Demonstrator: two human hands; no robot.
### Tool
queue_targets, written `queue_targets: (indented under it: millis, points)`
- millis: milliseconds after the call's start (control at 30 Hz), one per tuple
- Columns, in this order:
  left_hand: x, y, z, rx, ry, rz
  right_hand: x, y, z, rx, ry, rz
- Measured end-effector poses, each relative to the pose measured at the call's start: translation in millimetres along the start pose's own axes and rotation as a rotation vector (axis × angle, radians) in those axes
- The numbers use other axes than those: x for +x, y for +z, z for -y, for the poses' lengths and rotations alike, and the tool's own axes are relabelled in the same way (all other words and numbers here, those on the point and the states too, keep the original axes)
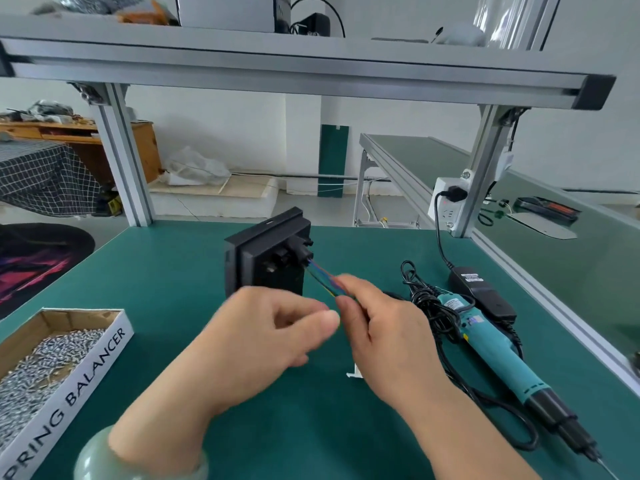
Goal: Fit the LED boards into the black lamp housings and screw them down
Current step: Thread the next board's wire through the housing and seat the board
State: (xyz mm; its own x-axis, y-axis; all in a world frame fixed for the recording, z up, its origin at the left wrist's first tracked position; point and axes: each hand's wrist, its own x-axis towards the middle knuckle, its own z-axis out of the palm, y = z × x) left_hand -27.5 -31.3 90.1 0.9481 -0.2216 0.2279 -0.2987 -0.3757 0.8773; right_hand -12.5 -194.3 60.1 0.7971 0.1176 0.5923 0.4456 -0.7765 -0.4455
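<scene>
A black lamp housing stands on edge on the green mat, its back side with the cable gland facing me. Coloured wires run out of the gland toward me. My right hand pinches these wires between thumb and fingers just below the housing. My left hand is close beside it with fingers curled, its thumb and fingertips at the wires' near end; blur hides whether it grips them. A small white part lies on the mat under my right hand.
A cardboard box of screws sits at the front left. A teal electric screwdriver lies at the right with its coiled black cable and power adapter. Aluminium frame posts and an overhead shelf border the bench.
</scene>
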Motion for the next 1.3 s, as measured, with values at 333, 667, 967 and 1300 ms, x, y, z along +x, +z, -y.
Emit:
queue_targets:
  millis: [333, 667, 967, 1300]
  points:
    - [8.6, -11.6, 8.2, 0.045, 0.126, -0.55, -3.3, 1.7, -7.0, 0.262, -0.054, 0.079]
    - [-3.2, 23.4, -4.2, 0.051, 0.287, -0.42, 1.0, 3.5, 18.3, 1.196, 0.524, -0.006]
    - [-3.5, 15.6, -0.9, 0.106, 0.313, -0.335, 0.9, -7.2, 16.0, 0.831, 0.277, -0.114]
    - [-4.7, 21.2, -0.3, 0.139, 0.45, -0.412, 0.6, 1.9, 16.1, 1.133, 0.352, -0.109]
